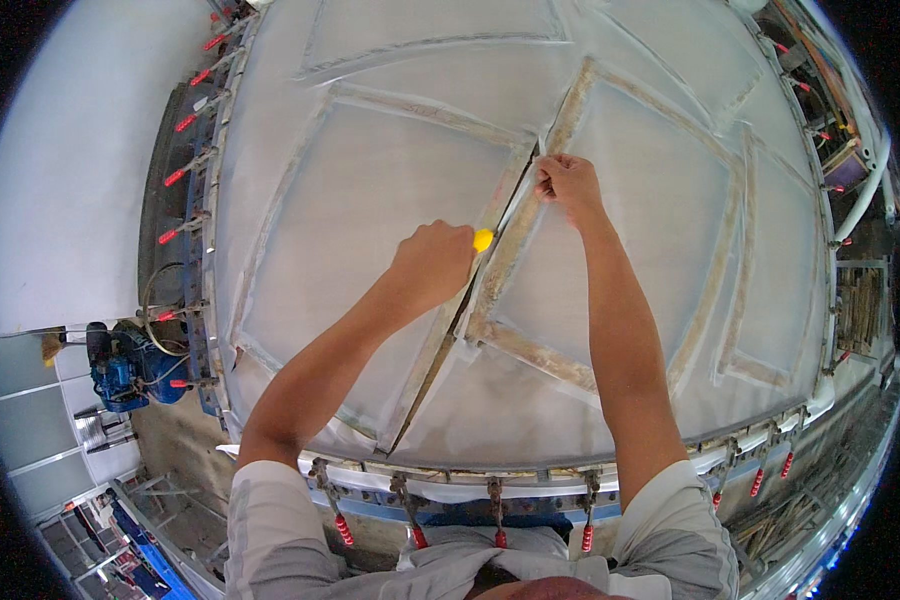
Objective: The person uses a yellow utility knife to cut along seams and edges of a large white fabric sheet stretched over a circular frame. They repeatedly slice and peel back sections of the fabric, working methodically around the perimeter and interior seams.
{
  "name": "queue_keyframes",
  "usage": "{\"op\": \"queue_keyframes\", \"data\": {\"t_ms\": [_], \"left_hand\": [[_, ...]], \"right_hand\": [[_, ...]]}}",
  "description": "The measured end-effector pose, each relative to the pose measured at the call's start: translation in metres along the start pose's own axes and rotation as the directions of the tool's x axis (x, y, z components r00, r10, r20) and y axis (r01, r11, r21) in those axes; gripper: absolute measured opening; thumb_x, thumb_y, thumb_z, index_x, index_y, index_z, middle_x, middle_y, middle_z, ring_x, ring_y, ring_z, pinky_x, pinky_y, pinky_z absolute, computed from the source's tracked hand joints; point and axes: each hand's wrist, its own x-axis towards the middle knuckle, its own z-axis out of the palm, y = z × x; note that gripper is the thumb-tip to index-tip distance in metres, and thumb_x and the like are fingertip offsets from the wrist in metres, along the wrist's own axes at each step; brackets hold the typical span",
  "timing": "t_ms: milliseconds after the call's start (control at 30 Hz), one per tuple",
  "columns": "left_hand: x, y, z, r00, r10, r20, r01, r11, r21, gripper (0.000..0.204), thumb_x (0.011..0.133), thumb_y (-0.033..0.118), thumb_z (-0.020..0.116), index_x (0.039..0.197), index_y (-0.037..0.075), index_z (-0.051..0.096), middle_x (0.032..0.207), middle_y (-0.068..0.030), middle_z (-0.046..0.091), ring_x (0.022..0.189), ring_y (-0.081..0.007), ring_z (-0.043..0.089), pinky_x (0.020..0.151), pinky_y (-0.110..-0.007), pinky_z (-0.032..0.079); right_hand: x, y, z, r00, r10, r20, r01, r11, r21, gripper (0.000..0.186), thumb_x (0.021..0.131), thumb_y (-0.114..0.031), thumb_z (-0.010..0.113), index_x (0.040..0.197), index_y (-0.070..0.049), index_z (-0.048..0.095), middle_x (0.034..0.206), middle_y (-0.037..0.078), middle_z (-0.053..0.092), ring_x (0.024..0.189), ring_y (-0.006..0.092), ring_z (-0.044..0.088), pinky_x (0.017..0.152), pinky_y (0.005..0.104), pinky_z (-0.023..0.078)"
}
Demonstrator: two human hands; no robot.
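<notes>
Along the near edge of the clamping frame, toggle clamps with red grips are standing in a row, and the wearer's body is leaning close behind them. Across the frame, a white sheet is lying spread, its brownish bands outlining panels. A dark slit is running from the near edge, left of its middle, slantwise toward the far edge.

Just beside this slit, the left hand is gripping a yellow tool, fingers curled tight round it; its working end is not showing clearly. Farther up, the right hand is holding its fingers bunched, apparently clamped on the sheet's loose edge.

The sheet is probably behaving as something light, limp and slick, easily creasing or tearing; its free edge beside the slit is offering the best hold, pinched flat near the tool. The tool is looking light and stiff, best taken by its yellow body.

More clamps are lining the left edge and crowding any reach there. Beyond that edge, a blue machine is sitting low; past the right edge, a white pipe is curving.
</notes>
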Motion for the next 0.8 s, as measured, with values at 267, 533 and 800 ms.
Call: {"op": "queue_keyframes", "data": {"t_ms": [267, 533, 800], "left_hand": [[0.008, -0.034, -0.005, 0.985, 0.129, -0.112, -0.137, 0.989, -0.062, 0.025, 0.103, 0.024, 0.056, 0.115, 0.007, 0.068, 0.085, -0.0187, 0.071, 0.079, -0.0395, 0.070, 0.071, -0.052, 0.056], [-0.041, -0.033, -0.027, 0.987, -0.161, 0.001, 0.134, 0.818, -0.559, 0.033, 0.105, 0.028, 0.056, 0.131, 0.010, 0.066, 0.068, -0.0060, 0.064, 0.050, -0.0133, 0.062, 0.051, -0.031, 0.052], [-0.048, -0.037, 0.008, 0.979, 0.024, -0.203, -0.099, 0.924, -0.369, 0.029, 0.103, 0.024, 0.057, 0.128, 0.010, 0.065, 0.077, -0.0179, 0.069, 0.064, -0.0336, 0.068, 0.062, -0.042, 0.053]], "right_hand": [[-0.026, 0.000, 0.012, 0.998, 0.063, 0.029, -0.065, 0.997, 0.052, 0.026, 0.096, -0.021, 0.067, 0.109, 0.001, 0.060, 0.086, 0.011, 0.074, 0.064, 0.0180, 0.070, 0.052, 0.0295, 0.054], [-0.107, 0.013, 0.046, 0.992, 0.081, 0.092, -0.027, 0.876, -0.481, 0.023, 0.087, -0.020, 0.076, 0.096, 0.001, 0.073, 0.074, 0.009, 0.073, 0.063, 0.0152, 0.071, 0.058, 0.0300, 0.060], [-0.102, 0.051, 0.043, 0.998, -0.050, -0.045, 0.023, 0.883, -0.468, 0.019, 0.087, -0.020, 0.073, 0.095, -0.002, 0.076, 0.072, 0.005, 0.073, 0.061, 0.0128, 0.069, 0.054, 0.0301, 0.056]]}}
